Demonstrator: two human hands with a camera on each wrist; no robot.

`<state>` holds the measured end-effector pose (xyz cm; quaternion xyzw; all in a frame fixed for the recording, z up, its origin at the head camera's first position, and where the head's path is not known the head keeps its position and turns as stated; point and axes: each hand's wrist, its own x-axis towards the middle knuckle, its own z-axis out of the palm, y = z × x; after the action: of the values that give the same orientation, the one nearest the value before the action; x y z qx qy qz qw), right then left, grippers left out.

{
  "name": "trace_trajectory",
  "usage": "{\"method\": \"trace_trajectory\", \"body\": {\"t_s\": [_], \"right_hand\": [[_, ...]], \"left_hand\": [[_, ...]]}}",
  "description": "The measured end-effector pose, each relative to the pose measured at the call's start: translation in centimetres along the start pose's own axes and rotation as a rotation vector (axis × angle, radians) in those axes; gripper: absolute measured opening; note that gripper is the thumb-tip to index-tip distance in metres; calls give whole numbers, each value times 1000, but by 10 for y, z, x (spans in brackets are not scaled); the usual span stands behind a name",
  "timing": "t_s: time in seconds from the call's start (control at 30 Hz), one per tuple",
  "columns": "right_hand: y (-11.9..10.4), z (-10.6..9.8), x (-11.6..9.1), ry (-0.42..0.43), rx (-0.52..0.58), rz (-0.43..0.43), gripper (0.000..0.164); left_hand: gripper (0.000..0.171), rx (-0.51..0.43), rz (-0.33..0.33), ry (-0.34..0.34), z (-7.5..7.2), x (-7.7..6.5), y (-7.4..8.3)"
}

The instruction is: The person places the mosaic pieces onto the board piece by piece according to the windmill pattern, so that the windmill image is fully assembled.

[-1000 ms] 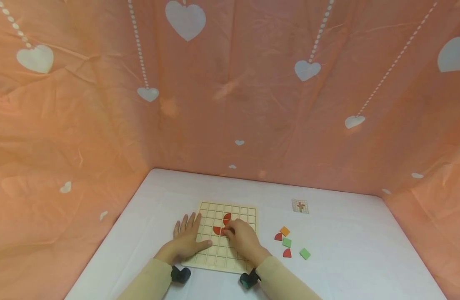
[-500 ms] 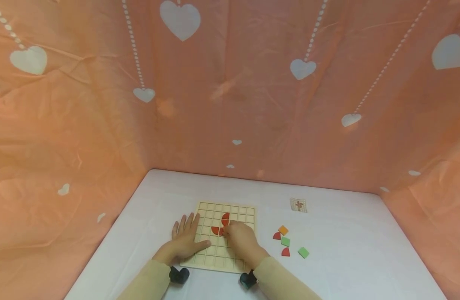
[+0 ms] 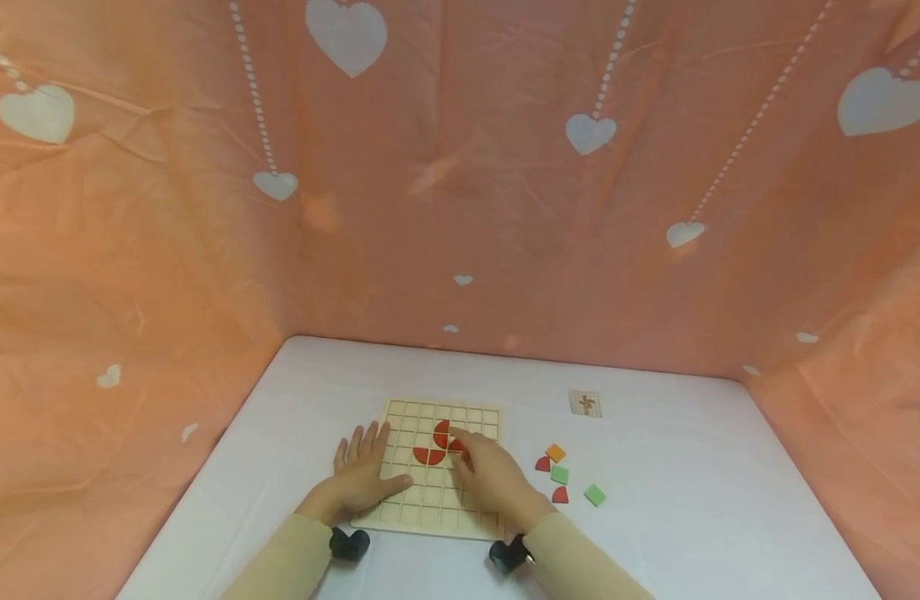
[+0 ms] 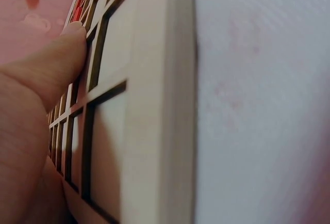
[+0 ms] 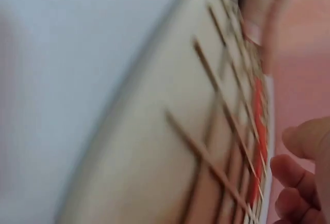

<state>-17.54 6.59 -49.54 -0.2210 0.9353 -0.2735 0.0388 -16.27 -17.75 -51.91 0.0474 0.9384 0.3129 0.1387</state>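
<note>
In the head view a wooden grid board [image 3: 407, 515] lies on the table. My left hand [image 3: 358, 482] rests spread along its left side, the thumb [image 4: 62, 53] lying over the cells. Red quarter-circle pieces [image 3: 422, 456] sit in middle cells, with another pair of red pieces [image 3: 441, 429] just above them. My right hand [image 3: 493, 475] is over the right half of the board, its thumb apart from the fingers and nothing seen between them. Beneath its fingers one more red piece [image 3: 456, 446] shows in part. In the right wrist view the fingers [image 5: 291, 172] stand off the board.
Right of the board lie an orange square [image 3: 555, 453], two green squares [image 3: 595, 495] and two loose red quarter-circles [image 3: 561, 495]. A small pattern card [image 3: 585, 403] lies farther back. A peach cloth with hearts [image 3: 460, 208] encloses the white table [image 3: 692, 483].
My right hand has let go of the lower red piece, moved back from it and spread its fingers. A red piece at the right now shows. The left hand stays in place.
</note>
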Motion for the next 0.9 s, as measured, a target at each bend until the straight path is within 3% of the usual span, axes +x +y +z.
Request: {"method": "trace_trajectory", "body": {"t_s": [0.17, 0.47, 0.7, 0.9], "right_hand": [[29, -23, -14, 46, 129, 97, 47], [95, -59, -52, 130, 184, 280, 41], [111, -69, -69, 136, 150, 307, 37], [109, -67, -69, 114, 169, 309, 32]], "left_hand": [[105, -3, -4, 2, -3, -2, 0], [105, -7, 5, -7, -5, -3, 4], [105, 4, 11, -2, -5, -3, 4], [105, 0, 9, 1, -4, -3, 4]]}}
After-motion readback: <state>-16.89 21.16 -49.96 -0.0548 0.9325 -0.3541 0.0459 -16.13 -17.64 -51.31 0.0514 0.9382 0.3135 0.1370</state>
